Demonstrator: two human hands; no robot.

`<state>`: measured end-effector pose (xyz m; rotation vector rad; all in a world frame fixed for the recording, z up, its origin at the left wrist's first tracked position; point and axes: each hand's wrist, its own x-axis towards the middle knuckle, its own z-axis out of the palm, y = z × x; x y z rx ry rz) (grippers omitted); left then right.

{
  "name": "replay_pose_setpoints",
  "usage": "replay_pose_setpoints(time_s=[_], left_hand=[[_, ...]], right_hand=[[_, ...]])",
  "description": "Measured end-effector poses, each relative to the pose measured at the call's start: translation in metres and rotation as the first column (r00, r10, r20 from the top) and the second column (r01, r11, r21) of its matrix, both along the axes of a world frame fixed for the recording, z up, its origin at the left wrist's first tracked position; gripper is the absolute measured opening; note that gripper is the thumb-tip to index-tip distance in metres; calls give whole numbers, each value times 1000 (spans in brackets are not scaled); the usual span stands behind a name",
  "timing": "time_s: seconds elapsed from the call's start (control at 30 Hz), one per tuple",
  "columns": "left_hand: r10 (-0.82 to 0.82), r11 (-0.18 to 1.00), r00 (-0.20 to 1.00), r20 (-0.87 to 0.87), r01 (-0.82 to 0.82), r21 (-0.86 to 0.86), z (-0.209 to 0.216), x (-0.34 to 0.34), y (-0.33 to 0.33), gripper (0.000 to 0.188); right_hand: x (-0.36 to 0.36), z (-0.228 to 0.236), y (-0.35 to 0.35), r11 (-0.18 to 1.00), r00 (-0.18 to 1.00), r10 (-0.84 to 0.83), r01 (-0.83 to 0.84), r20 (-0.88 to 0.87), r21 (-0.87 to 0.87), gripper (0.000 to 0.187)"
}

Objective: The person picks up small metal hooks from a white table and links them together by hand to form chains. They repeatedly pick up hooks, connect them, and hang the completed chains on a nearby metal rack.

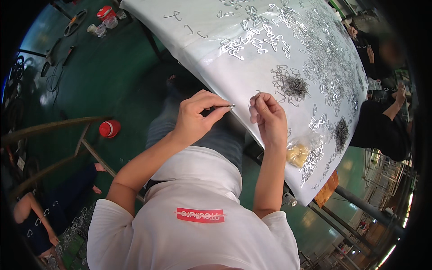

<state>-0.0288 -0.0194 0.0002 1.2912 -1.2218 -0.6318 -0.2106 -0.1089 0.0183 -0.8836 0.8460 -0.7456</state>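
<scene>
Clear plastic bag (pixel 300 150) of yellow pieces lies just beside your right hand (pixel 269 118), which pinches a wire hook (pixel 256 95); your left hand (pixel 196 118) pinches a thin metal piece (pixel 225 106).

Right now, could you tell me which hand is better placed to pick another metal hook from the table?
Probably the right hand. It hovers over the white table edge, close to the loose metal hooks, pinching one small hook. The left hand sits off the table above the lap, gripping a thin metal piece.
</scene>
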Motion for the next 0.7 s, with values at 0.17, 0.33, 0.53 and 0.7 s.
replay_pose_setpoints(time_s=[0.17,0.33,0.53,0.7], left_hand=[[20,996,999,38,-17,-85,0,-2,-1,18],[37,994,997,69,-30,-104,0,0,0,18],[77,992,995,65,-70,-104,-5,5,0,19],[75,992,993,92,-65,-110,-13,6,1,22]], right_hand=[[26,22,36,987,993,-84,72,-81,-142,9],[40,17,42,959,980,-174,148,-93,-241,9],[52,8,45,912,958,-245,176,-149,-370,9],[62,1,50,868,958,-279,223,-64,-444,7]])
